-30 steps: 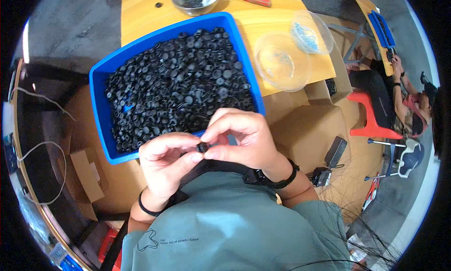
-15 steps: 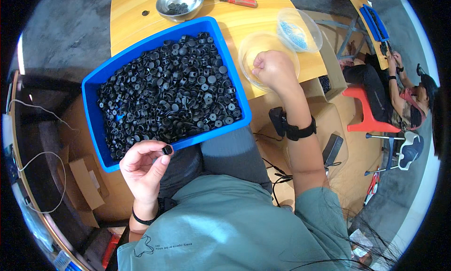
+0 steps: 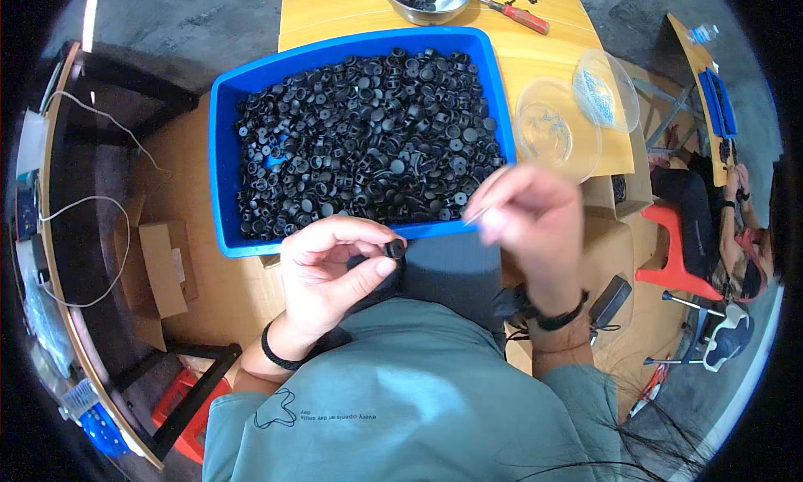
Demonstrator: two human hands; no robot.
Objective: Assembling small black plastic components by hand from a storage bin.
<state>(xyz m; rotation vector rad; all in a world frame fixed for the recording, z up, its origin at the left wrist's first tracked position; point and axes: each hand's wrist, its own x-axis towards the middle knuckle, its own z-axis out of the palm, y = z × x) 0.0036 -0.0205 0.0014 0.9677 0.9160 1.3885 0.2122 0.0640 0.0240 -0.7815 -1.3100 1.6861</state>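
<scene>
My left hand (image 3: 330,269) pinches a small round black plastic cap (image 3: 394,249) between thumb and fingertips, just off the near edge of the blue tub (image 3: 219,147). Heaped inside that tub are many similar black plastic parts (image 3: 360,139). To the right, my right hand (image 3: 535,214) is smeared by motion, thumb and fingers closed on a thin, pale pin-like piece (image 3: 477,215) pointing toward the cap. Past this hand, a clear round plastic bowl (image 3: 585,168) on the table holds a few thin pieces. Another clear bowl (image 3: 629,114) holds many small blue-white slivers.
Farther back on the wooden table (image 3: 335,12) are a metal bowl (image 3: 431,15) with black parts and a red-handled screwdriver (image 3: 527,19). Cardboard boxes stand below the table. At the far right, another person (image 3: 736,248) works beside a red stool (image 3: 669,252).
My right hand has come back from the clear bowl toward my left hand, with a thin pin-like piece in its fingers. My left hand still pinches the black cap. The view has shifted left.
</scene>
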